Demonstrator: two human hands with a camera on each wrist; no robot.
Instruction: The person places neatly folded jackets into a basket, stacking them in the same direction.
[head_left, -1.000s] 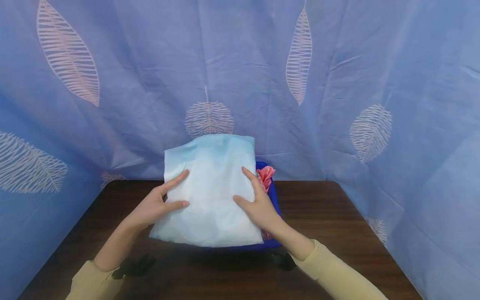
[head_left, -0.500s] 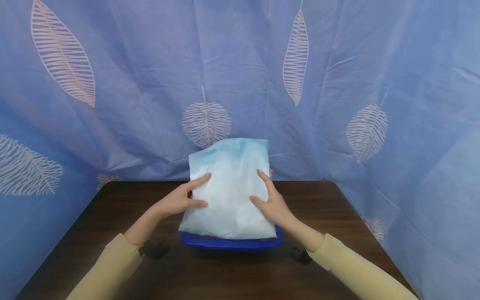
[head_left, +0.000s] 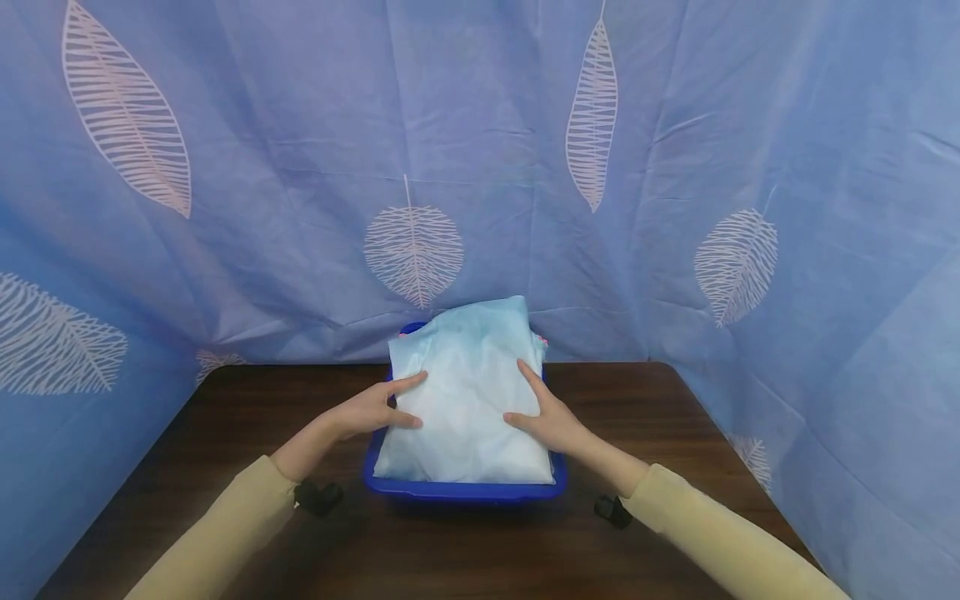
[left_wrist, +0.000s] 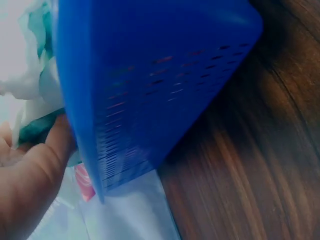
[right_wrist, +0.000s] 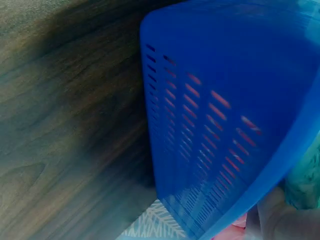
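A folded white and pale-blue cloth [head_left: 468,408] lies in the blue plastic basket [head_left: 465,493], its far end propped above the rim. My left hand [head_left: 369,412] grips the cloth's left side, thumb and index finger on top. Opposite it, my right hand [head_left: 553,423] holds the right side the same way. The other fingers are hidden under the fabric in the head view. In the left wrist view, the left hand [left_wrist: 37,172] is at the basket's rim beside bunched cloth with green patches [left_wrist: 37,95].
Pink-red fabric [right_wrist: 232,231] sits in the basket beneath and shows through its side slots. The basket stands on a dark wooden table [head_left: 255,417]. A blue leaf-patterned curtain [head_left: 487,142] hangs behind and at both sides.
Both hands have carried the folded cloth right, then lowered it into the basket. More of the basket's front and left rim shows now.
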